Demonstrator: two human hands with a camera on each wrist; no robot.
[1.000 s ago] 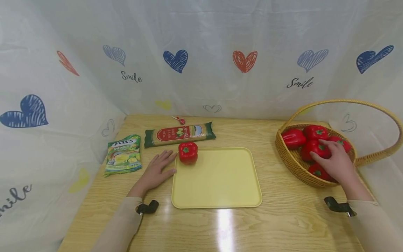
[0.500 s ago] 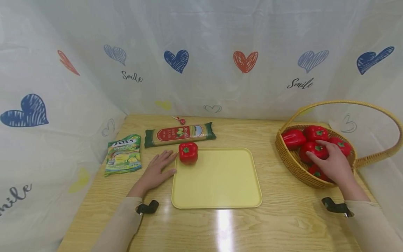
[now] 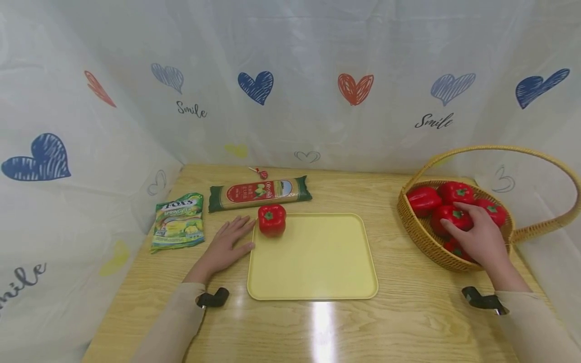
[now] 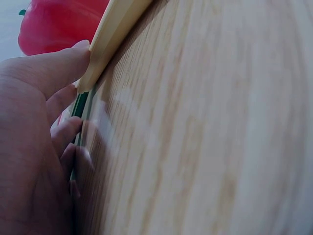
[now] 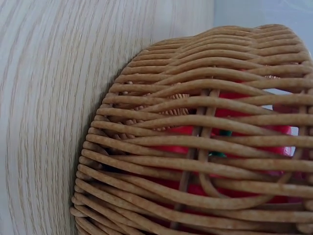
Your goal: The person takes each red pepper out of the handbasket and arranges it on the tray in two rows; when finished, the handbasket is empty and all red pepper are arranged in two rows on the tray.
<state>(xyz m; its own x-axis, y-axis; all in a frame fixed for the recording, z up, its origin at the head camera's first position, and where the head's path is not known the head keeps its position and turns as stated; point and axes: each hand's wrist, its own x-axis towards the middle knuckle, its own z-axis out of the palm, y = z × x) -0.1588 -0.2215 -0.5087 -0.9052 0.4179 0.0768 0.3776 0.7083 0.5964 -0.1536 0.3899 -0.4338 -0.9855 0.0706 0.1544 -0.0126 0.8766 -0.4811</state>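
Observation:
In the head view, my right hand (image 3: 482,236) reaches into a wicker basket (image 3: 419,237) on the right. Thumb and fingers grip a red bell pepper (image 3: 449,222) in the basket's middle, among several other red bell peppers. My left hand (image 3: 228,245) rests on the table with fingers spread, left of a yellow tray (image 3: 313,262). In the left wrist view its thumb (image 4: 68,66) touches the tray's edge. One red bell pepper (image 3: 271,222) stands on the tray's far left corner. The right wrist view shows the basket's woven side (image 5: 195,142), which hides my right hand.
A long pasta packet (image 3: 258,194) lies behind the tray, with a lollipop (image 3: 262,174) farther back. The green Fox's candy bag (image 3: 178,223) is left of my left hand. The basket's tall handle (image 3: 508,147) arches over the back and right. A printed curtain (image 3: 304,121) borders the table.
My right hand and the bell pepper it grips have shifted slightly left inside the basket. The left hand stays in place.

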